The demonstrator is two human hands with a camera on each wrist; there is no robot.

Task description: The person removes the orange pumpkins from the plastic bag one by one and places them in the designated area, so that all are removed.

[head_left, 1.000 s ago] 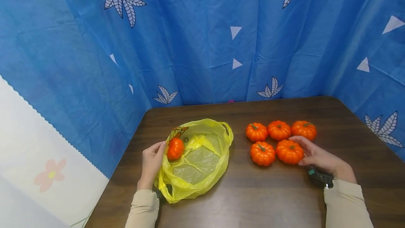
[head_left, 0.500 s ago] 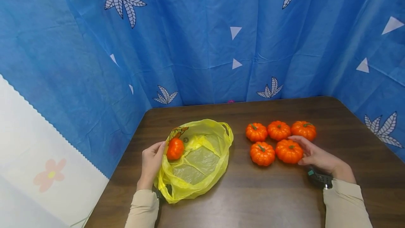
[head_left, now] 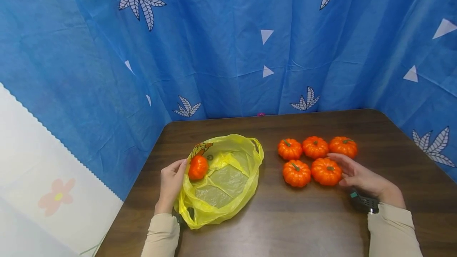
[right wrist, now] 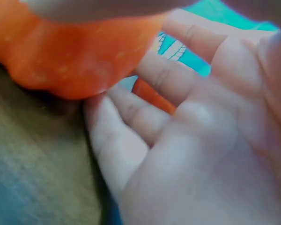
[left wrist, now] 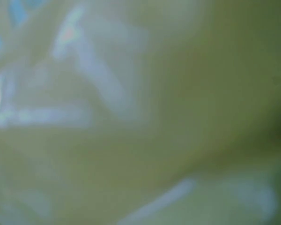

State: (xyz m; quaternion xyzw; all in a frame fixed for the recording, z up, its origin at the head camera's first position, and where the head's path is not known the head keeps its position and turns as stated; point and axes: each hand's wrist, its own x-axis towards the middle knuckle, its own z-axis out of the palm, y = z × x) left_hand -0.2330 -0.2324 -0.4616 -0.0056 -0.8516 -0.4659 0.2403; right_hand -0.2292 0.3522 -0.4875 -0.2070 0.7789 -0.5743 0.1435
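Observation:
At the left side of a yellow plastic bag [head_left: 223, 191], my left hand [head_left: 171, 183] pinches the rim between thumb and fingers. The bag lies with its mouth wide, and one small orange pumpkin [head_left: 198, 167] sits inside against its left wall. Blurred yellow film [left wrist: 178, 93] fills the left wrist view. My right hand [head_left: 362, 175] is at the right side of another small pumpkin [head_left: 326, 171] on the table. Its fingers are loosely bent around that pumpkin's far side, with the thumb on the near side. In the right wrist view the pumpkin [right wrist: 79, 56] is close to the fingers [right wrist: 114, 145].
Beside the right hand's pumpkin stands another pumpkin [head_left: 296, 173]. Behind them is a row: a left pumpkin [head_left: 289, 148], a middle one [head_left: 315, 147] and a right one [head_left: 342, 146]. The brown wooden table [head_left: 285, 225] meets a blue patterned curtain [head_left: 232, 50] at the back.
My right hand has shifted slightly right, and its thumb stands a little farther from the pumpkin. The left hand, the bag and the pumpkins have stayed in place.

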